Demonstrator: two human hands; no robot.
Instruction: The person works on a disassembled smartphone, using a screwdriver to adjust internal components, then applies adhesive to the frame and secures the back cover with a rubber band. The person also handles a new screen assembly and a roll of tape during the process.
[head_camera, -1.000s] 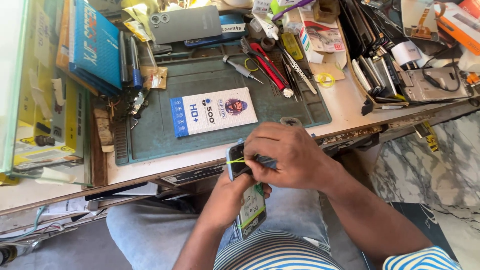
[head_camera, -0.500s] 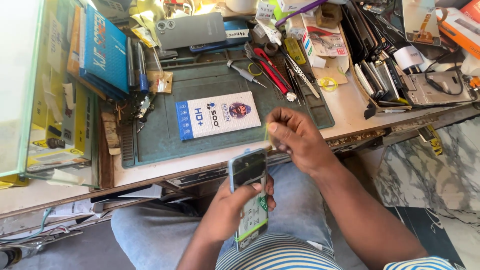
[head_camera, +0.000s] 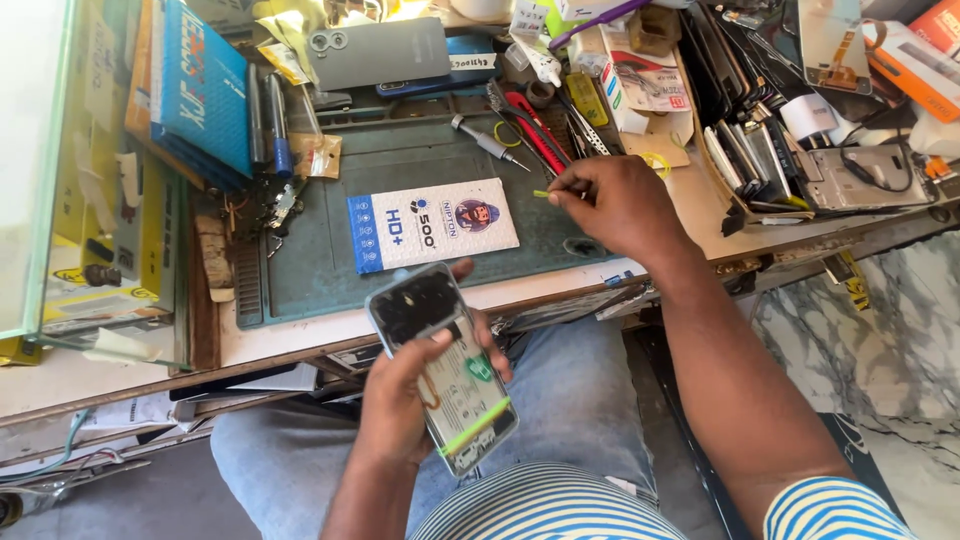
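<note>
My left hand (head_camera: 405, 395) grips an opened phone (head_camera: 445, 365), back cover off, over my lap just near of the worktop (head_camera: 300, 340) edge. My right hand (head_camera: 615, 205) pinches a small yellow-green strip (head_camera: 541, 193) over the green mat (head_camera: 420, 240), right of a white-and-blue packet (head_camera: 432, 224). Tools lie far.

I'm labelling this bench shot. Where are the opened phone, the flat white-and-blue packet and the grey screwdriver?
opened phone (head_camera: 440, 365), head view, middle of its exposed back.
flat white-and-blue packet (head_camera: 432, 225), head view, centre of its printed face.
grey screwdriver (head_camera: 485, 141), head view, mid-shaft.
</note>
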